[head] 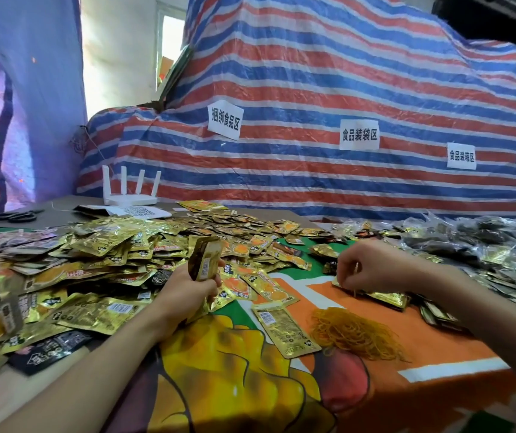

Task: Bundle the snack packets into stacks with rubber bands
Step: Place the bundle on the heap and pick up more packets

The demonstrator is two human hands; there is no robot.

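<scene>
Fingers [214, 282] of your left hand [184, 290] curl round a small stack of packets [205, 259], held upright on edge with a barcode facing you, up and left of the rubber band pile [354, 334]. Your right hand [367, 267] hangs beyond that pile, its fingers bent down and pinched on a thin yellow rubber band [355, 292], fingertips touching a flat gold packet [386, 296].

The pile itself is a loose tangle of fine amber loops on the orange part of the printed cloth [431, 342] that covers the surface. Just left of it, touching its edge, lies a single gold packet [284, 328], back side up. Farther left spreads a broad heap of crinkled foil packets [110, 251], gold, orange and some black, overlapping in no order. Right of the pile sit clear plastic bags [484, 242] stuffed with dark packets.

Well beyond the pile to the left stand a white four-antenna router [131, 195] and black scissors [16, 216]. Behind everything rises a red, blue and white striped tarp [312, 89] carrying white paper labels [223, 124].
</scene>
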